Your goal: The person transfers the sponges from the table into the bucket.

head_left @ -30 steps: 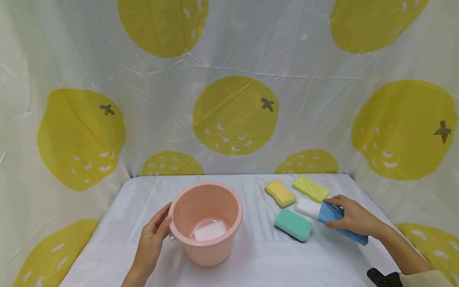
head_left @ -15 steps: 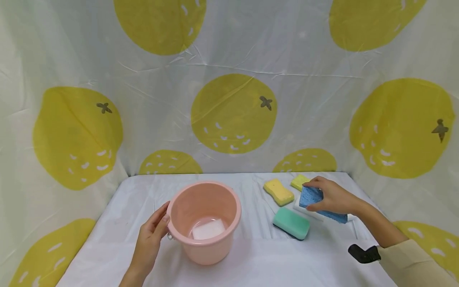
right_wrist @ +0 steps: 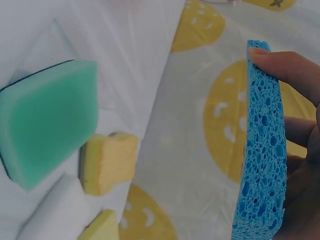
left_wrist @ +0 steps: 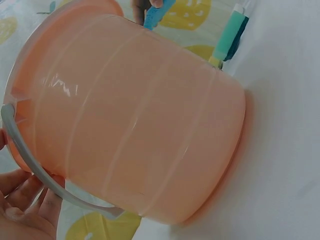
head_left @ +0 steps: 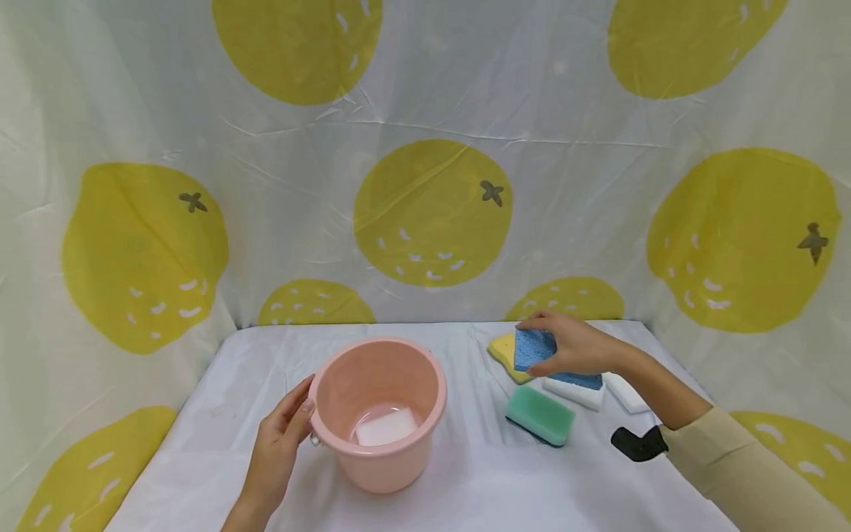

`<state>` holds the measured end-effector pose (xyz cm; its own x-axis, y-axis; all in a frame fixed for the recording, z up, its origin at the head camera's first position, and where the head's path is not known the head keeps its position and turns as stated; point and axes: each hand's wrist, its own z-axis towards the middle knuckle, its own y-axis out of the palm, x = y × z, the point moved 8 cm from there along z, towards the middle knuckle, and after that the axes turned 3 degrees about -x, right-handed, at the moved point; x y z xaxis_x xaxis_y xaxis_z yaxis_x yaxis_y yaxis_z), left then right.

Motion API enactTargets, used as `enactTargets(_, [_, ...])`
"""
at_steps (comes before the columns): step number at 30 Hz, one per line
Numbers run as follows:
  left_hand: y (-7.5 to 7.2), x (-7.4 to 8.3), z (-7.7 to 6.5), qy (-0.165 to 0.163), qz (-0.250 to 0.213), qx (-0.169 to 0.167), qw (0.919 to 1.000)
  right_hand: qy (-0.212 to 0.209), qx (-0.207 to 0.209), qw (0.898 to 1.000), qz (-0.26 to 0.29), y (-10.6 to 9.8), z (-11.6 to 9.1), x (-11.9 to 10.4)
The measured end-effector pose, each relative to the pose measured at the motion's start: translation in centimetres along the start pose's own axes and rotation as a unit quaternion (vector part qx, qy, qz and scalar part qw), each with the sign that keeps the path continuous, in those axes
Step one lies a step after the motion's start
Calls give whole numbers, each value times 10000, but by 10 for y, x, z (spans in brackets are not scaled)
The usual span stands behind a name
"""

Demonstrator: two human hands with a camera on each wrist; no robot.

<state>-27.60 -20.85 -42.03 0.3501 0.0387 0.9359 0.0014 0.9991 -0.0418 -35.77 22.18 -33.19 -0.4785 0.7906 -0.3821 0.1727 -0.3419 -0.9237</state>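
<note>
My left hand [head_left: 278, 436] holds the left rim of a pink plastic bucket [head_left: 388, 467]. The bucket's grey handle [left_wrist: 37, 170] hangs down near my fingers in the left wrist view. A white block-shaped sponge [head_left: 387, 427] lies inside the bucket. On the right, my right hand [head_left: 577, 346] grips a blue porous sponge [head_left: 534, 349] between thumb and fingers, above the table. That blue sponge [right_wrist: 265, 150] looks held on edge in the right wrist view. Beneath it lies a yellow sponge [head_left: 503, 350], partly hidden.
A green sponge [head_left: 541, 414] with a dark underside lies right of the bucket. Two white blocks [head_left: 575, 393] lie behind it. A lime-yellow sponge [right_wrist: 102, 227] shows in the right wrist view. A lemon-print sheet [head_left: 435, 214] encloses the white-covered table [head_left: 465, 480].
My right hand has lifted the blue sponge and carried it left, from over the white block to above the yellow sponge. The left hand and bucket have stayed in place.
</note>
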Motion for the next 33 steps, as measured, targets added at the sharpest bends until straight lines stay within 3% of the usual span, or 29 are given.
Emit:
enactTargets(11, [3,0,0,67,-68,6,10000,-592,-173,9976,-304,-10,35,-49])
enactTargets(16, [4,1,0,94,-15,-21,10000,-948,-374,9940,-410,-7,52,-82])
enactTargets(23, [3,2,-2,64,-3,-23,10000,-1463,-758,9855,-413,3,75,-133])
enactTargets(33, [1,1,-2,-42,65,-34,10000,-2054,-1102,9710,-535,30,109,-185])
